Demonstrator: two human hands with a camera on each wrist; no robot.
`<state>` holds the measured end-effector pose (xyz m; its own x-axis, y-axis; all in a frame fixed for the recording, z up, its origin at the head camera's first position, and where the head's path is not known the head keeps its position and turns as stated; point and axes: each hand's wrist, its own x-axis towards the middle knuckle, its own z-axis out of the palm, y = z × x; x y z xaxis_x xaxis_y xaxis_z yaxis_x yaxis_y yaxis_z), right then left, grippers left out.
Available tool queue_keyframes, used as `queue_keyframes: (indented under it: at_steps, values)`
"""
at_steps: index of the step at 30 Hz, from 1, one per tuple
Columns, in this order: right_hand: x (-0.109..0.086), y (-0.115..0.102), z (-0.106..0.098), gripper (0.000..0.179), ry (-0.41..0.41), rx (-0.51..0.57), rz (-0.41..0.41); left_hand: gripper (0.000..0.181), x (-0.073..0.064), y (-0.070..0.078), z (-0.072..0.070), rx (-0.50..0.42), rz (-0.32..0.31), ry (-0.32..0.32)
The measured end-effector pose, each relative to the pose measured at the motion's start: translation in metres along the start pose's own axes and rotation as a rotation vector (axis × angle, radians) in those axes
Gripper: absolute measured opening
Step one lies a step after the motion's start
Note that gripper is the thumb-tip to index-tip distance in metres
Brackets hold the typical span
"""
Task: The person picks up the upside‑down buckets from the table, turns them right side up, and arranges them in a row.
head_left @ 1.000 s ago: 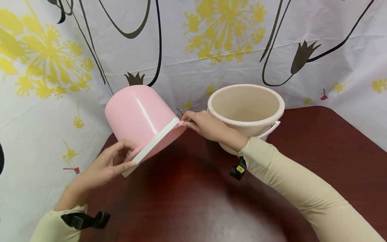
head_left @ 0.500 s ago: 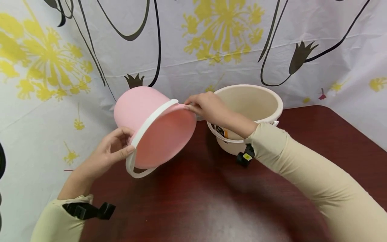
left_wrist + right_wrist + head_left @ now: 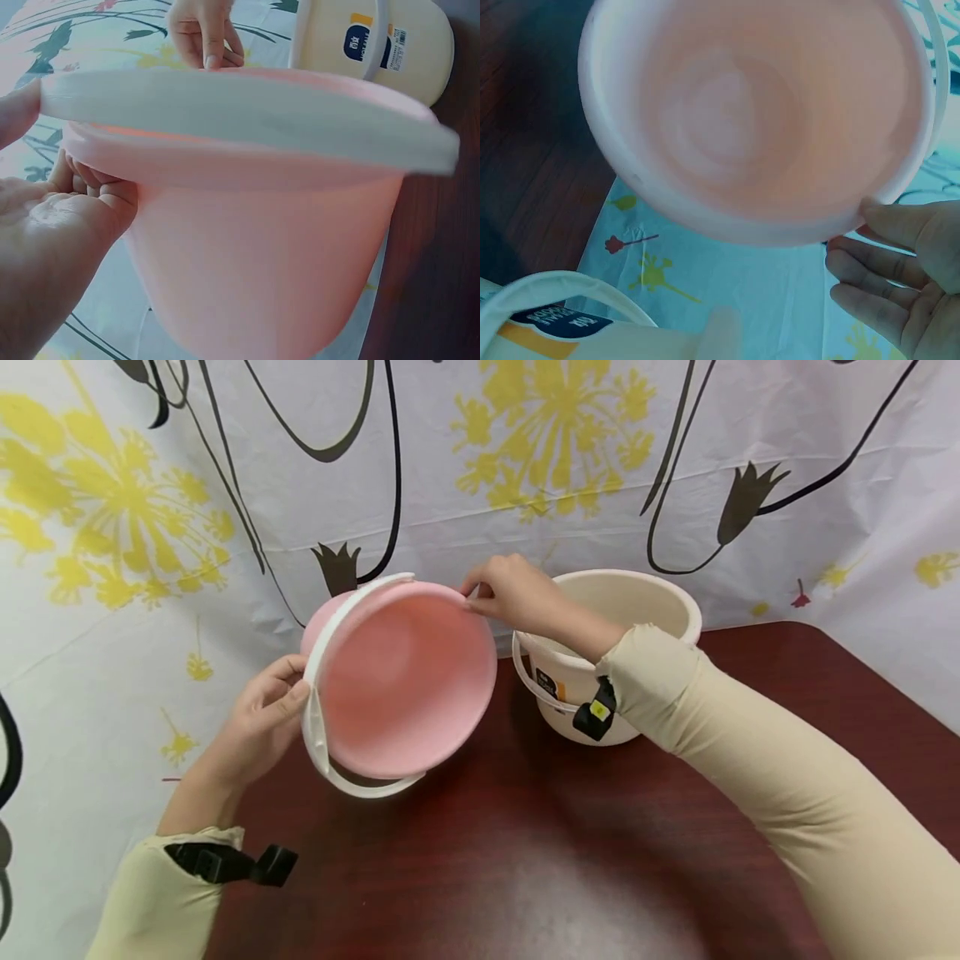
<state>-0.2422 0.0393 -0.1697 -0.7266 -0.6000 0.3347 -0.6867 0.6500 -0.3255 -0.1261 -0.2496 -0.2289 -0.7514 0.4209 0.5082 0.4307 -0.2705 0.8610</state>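
Observation:
A pink bucket (image 3: 405, 685) is tilted on its side in the air, its mouth facing me and its inside bare. My left hand (image 3: 262, 714) grips its rim and white handle (image 3: 318, 735) at the left, thumb on the handle, fingers behind the rim. At the upper right of the rim my right hand (image 3: 517, 597) pinches the edge between thumb and fingers. In the right wrist view that thumb lies on the lip of the pink bucket (image 3: 742, 232). Behind my right forearm stands a cream bucket (image 3: 592, 685), upright on the table, partly hidden.
The dark red wooden table (image 3: 480, 868) runs beneath both buckets. A white cloth (image 3: 442, 485) with yellow flowers and dark stems hangs behind and to the left. The cream bucket has a label (image 3: 551, 685) and a pale handle (image 3: 525, 672) hanging down.
The pink bucket has turned so that its mouth, earlier facing down, now faces me. Both hands have risen with it, still holding its rim. The cream bucket has stayed in place.

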Motion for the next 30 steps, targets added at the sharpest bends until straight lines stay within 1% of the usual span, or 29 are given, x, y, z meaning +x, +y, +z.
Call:
queue_keyframes:
  at_steps: [4, 8, 10, 11, 13, 15, 18, 21, 24, 25, 30]
  values:
    - [0.006, 0.005, -0.002, 0.024, -0.039, 0.009, 0.044, 0.021, 0.000, -0.001, -0.002, -0.073, 0.015, 0.054]
    - [0.009, 0.010, -0.003, 0.028, -0.089, 0.018, 0.068, 0.028, 0.003, -0.003, -0.006, -0.153, 0.056, 0.080]
    - [0.009, 0.014, -0.002, 0.031, -0.121, 0.041, 0.077, 0.035, 0.003, -0.005, -0.009, -0.258, 0.070, 0.084]
    - [0.010, 0.015, -0.002, 0.032, -0.135, 0.051, 0.082, 0.037, 0.004, -0.007, -0.010, -0.326, 0.073, 0.090]
    - [0.010, 0.018, 0.000, 0.035, -0.161, 0.070, 0.090, 0.041, 0.004, -0.009, -0.012, -0.441, 0.069, 0.124]
    - [0.010, 0.019, 0.001, 0.037, -0.177, 0.085, 0.098, 0.043, 0.004, -0.012, -0.012, -0.586, 0.057, 0.158]
    - [0.012, 0.019, 0.001, 0.039, -0.164, 0.092, 0.115, 0.042, 0.004, -0.016, -0.012, -0.728, 0.031, 0.225]
    - [0.015, 0.018, 0.001, 0.039, -0.124, 0.091, 0.140, 0.041, 0.006, -0.020, -0.013, -0.852, 0.023, 0.267]
    - [0.019, 0.017, 0.001, 0.037, -0.088, 0.088, 0.160, 0.041, 0.010, -0.024, -0.016, -0.910, 0.021, 0.295]
    - [0.020, 0.017, 0.001, 0.037, -0.080, 0.087, 0.165, 0.040, 0.011, -0.025, -0.017, -0.915, 0.016, 0.304]
    - [0.025, 0.017, 0.004, 0.034, -0.076, 0.047, 0.181, 0.035, 0.016, -0.032, -0.022, -0.941, -0.044, 0.378]
